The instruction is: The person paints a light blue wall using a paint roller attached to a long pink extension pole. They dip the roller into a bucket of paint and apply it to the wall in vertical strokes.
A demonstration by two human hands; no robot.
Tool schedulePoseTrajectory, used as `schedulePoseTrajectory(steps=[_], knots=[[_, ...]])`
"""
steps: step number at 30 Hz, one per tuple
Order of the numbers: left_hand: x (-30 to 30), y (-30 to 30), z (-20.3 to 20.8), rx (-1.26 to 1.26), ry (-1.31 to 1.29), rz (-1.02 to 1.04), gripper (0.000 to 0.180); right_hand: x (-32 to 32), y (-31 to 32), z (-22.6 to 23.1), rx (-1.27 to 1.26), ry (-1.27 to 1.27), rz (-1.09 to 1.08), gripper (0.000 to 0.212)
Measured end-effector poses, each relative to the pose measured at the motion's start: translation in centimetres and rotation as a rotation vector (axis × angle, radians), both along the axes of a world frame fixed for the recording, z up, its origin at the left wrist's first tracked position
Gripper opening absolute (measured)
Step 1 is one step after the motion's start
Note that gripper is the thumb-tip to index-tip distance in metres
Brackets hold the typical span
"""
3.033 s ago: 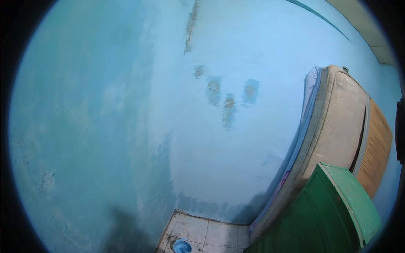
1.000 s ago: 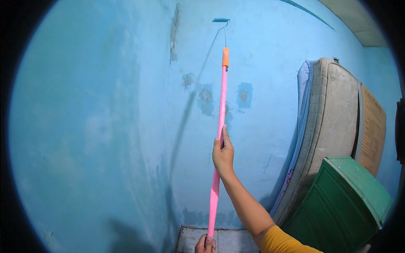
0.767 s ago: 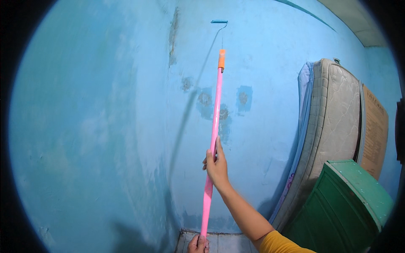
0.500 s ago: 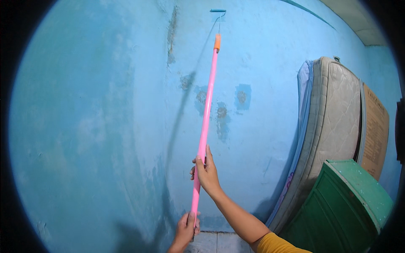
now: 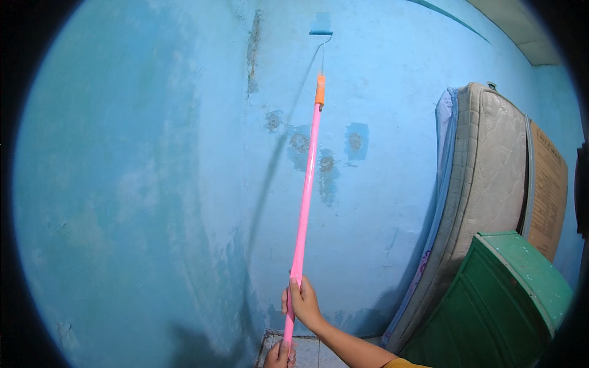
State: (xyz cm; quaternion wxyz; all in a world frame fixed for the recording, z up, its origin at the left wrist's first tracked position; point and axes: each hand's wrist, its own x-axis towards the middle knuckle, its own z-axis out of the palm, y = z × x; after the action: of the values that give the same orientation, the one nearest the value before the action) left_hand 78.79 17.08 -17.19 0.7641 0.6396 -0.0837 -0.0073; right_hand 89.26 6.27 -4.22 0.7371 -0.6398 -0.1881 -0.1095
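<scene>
Head-worn fisheye view, facing blue wall [image 5: 380,202], well back

Paint roller [image 5: 306,191], pink pole [image 5: 302,227], orange handle [image 5: 319,91], nearly upright, head [image 5: 320,32] at wall [image 5: 392,184]

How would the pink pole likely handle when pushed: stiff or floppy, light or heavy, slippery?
The pole is probably fairly stiff, running almost straight from the left hand and right hand up toward the roller. Being slim, it seems light for its length. Its glossy sheen suggests some slipperiness.
</scene>
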Motion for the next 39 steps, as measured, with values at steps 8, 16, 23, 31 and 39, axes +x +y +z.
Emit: schedulePoseTrajectory(steps=[8,16,23,31,39], knots=[[-0.8,-0.7,1.6,0.295,-0.371,0.219,0.04,-2.1,-1.8,-4.6,-0.018,0.005,-0.094,0.043],[8.2,-0.4,14.6,-0.18,-0.05,-0.156,0.042,-4.1,-9.4,-7.7,0.031,0.102,-0.19,0.046],[15.3,-0.2,27.6,-0.111,-0.198,-0.18,0.051,-6.4,-15.1,-11.9,0.037,0.27,-0.3,0.047],[16.7,-0.3,29.1,-0.106,-0.233,-0.219,0.052,-7.6,-16.4,-14.6,-0.036,0.225,-0.36,0.041],[13.4,0.6,12.4,-0.115,-0.056,-0.228,0.051,-6.1,-14.0,-15.9,0.026,0.366,-0.166,0.044]])
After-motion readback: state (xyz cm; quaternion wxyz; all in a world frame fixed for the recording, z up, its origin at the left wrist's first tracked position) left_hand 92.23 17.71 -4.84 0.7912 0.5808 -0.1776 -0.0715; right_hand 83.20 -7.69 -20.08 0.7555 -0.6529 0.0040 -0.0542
